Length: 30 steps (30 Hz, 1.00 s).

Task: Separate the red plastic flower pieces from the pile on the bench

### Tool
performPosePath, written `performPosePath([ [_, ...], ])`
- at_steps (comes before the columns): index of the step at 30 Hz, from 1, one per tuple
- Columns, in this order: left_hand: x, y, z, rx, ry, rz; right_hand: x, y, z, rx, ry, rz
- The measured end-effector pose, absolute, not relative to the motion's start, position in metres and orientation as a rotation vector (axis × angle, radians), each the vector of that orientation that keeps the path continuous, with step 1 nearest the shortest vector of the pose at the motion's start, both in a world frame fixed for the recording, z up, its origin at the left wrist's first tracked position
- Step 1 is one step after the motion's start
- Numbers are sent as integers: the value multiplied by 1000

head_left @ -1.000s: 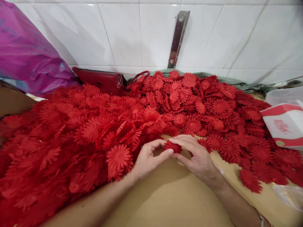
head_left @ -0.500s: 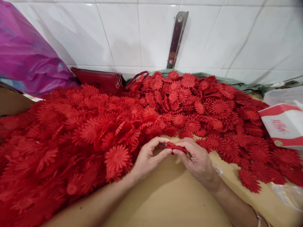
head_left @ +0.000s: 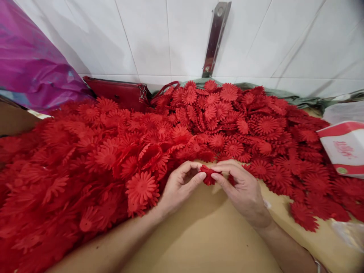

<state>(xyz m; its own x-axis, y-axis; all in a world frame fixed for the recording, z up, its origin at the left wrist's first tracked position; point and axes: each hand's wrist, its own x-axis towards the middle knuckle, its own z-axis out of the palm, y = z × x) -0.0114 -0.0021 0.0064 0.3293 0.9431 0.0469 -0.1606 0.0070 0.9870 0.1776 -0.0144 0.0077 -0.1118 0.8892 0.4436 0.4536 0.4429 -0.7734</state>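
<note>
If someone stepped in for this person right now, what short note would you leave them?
Left hand: thumb and fingers pinch the left edge of one red flower.
Right hand: pinches the same flower from the right, above the bare table.
Pile of red flowers: spread across the table from left to right behind the hands.
Red-and-white box: at the right edge.
Done: one flower picked up.
Left: the pile.
</note>
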Motion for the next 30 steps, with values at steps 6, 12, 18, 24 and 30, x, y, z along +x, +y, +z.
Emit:
performPosePath([
  [6,-10,-2,4,1432,886,1042,173,-16,6,-1132,-1690,614],
  [12,-8,-2,1,1359,895,1050,172,-18,1,-1180,-1730,611],
  [18,-7,-2,-2,1305,879,1089,171,-16,3,-1153,-1777,491],
  [24,-6,-3,1,1269,883,1063,171,-17,4,-1179,-1826,354],
  [30,-6,-6,6,1247,908,1079,172,-17,1,-1130,-1883,132],
])
